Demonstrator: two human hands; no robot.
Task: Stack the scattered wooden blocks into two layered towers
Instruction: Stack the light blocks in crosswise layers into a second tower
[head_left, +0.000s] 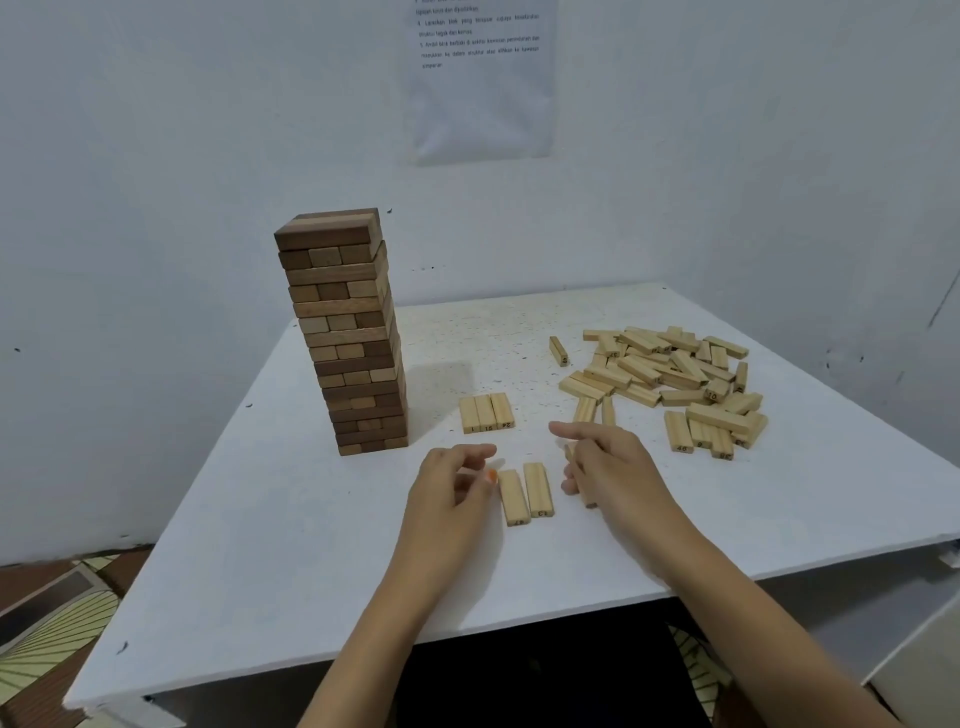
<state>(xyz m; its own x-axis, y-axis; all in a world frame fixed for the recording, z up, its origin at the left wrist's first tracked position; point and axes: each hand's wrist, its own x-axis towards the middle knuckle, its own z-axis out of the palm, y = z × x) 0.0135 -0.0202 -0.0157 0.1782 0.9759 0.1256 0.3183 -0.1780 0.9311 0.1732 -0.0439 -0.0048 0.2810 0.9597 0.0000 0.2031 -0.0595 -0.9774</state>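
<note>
A tall tower of dark and light brown blocks (358, 343) stands at the table's left. Three pale numbered blocks (487, 412) lie side by side as a flat layer in the middle. Nearer me, two more pale blocks (525, 494) lie parallel, slightly apart. My left hand (451, 486) hovers just left of them with loosely curled fingers, holding nothing, its thumb tip close to the nearer block's far end. My right hand (608, 467) is just right of the pair, its fingers curled round a third pale block (589, 500) that is mostly hidden beneath the hand.
A heap of several pale loose blocks (675, 374) covers the right of the white table (291, 545). One single block (559, 351) lies apart, left of the heap. A printed sheet (480, 78) hangs on the wall behind. The table's front edge is close to me.
</note>
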